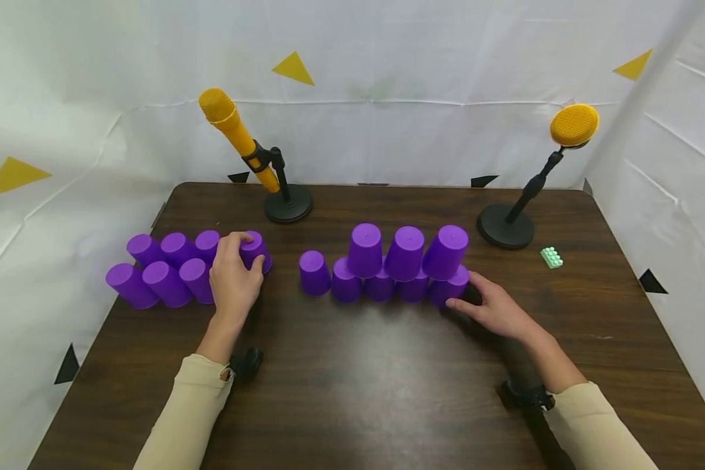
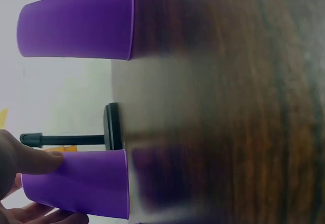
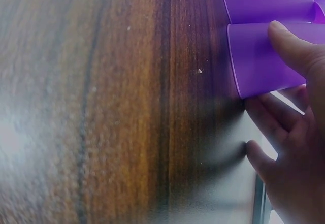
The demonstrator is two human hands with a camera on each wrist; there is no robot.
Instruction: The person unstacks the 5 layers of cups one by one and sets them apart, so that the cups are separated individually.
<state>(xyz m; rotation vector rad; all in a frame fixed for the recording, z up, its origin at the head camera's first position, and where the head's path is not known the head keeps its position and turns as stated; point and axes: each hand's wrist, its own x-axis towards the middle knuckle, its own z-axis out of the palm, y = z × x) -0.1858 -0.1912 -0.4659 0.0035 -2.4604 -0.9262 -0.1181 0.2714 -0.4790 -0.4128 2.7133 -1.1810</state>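
Note:
In the head view my left hand [image 1: 235, 274] grips an upside-down purple cup [image 1: 255, 251], thumb on one side and fingers on the other. The left wrist view shows that purple cup [image 2: 81, 183] upright on its rim side, near the tabletop. My right hand [image 1: 496, 310] holds the rightmost bottom cup [image 1: 446, 290] of a stack, its thumb on the near side and fingers round the far right. Three purple cups [image 1: 405, 253] form the stack's upper row, over several bottom cups [image 1: 346, 281]. Another purple cup [image 1: 315, 274] stands just left of them.
Several upside-down purple cups [image 1: 167, 284] stand in two rows at the left. A yellow microphone [image 1: 229, 121] on a black stand and a round yellow microphone [image 1: 574, 125] stand at the back of the brown table [image 1: 358, 391]. A green toy brick [image 1: 551, 257] lies at the right.

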